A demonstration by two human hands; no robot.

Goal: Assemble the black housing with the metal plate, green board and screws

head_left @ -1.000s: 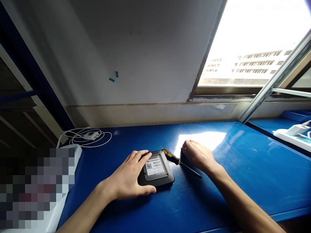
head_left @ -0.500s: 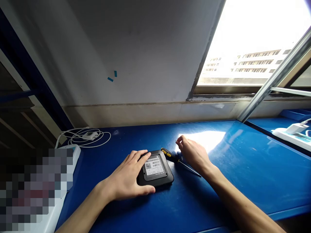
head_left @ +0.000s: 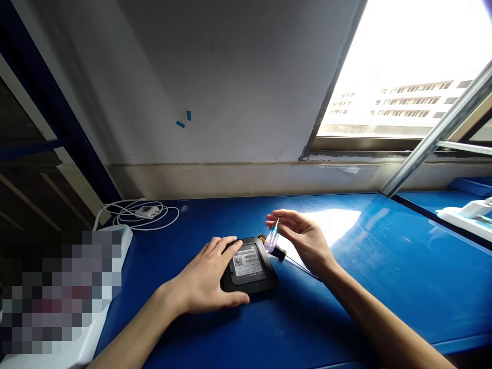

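Observation:
A small black square device (head_left: 249, 269) with a white barcode label lies on the blue table (head_left: 346, 287). My left hand (head_left: 203, 279) rests flat along its left side, fingers spread over its edge. My right hand (head_left: 302, 238) is raised just right of the device and pinches a small screwdriver with a clear bluish handle (head_left: 272, 237) between thumb and fingers. A yellow-and-black screwdriver (head_left: 277, 251) lies on the table under that hand, partly hidden, its shaft running to the right.
A coiled white cable with a small adapter (head_left: 142, 212) lies at the back left. A white box (head_left: 115, 246) sits at the left edge beside a blurred patch. A white power strip (head_left: 467, 215) is at the far right, past a metal rail (head_left: 434, 138). A wall and window stand behind.
My right hand has lifted off the table and moved left toward the device, and it now holds the small clear-handled screwdriver upright. My left hand and the device have stayed in place.

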